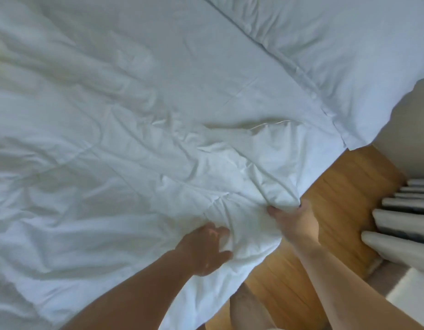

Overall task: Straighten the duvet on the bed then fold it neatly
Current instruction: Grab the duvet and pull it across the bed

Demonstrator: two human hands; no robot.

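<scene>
A white, wrinkled duvet (115, 129) covers most of the bed and fills the left and middle of the head view. Its near edge is bunched up at the bed's side. My left hand (203, 251) clutches a fold of that bunched edge. My right hand (292, 215) grips the duvet's edge a little further right, fingers curled under the fabric. Both forearms reach in from the bottom of the frame.
A white pillow (337, 55) lies at the upper right, past a long seam. Wooden floor (344, 191) runs along the bed's side. A white ribbed radiator or curtain folds (401, 217) stand at the right edge. My leg (249, 308) shows at the bottom.
</scene>
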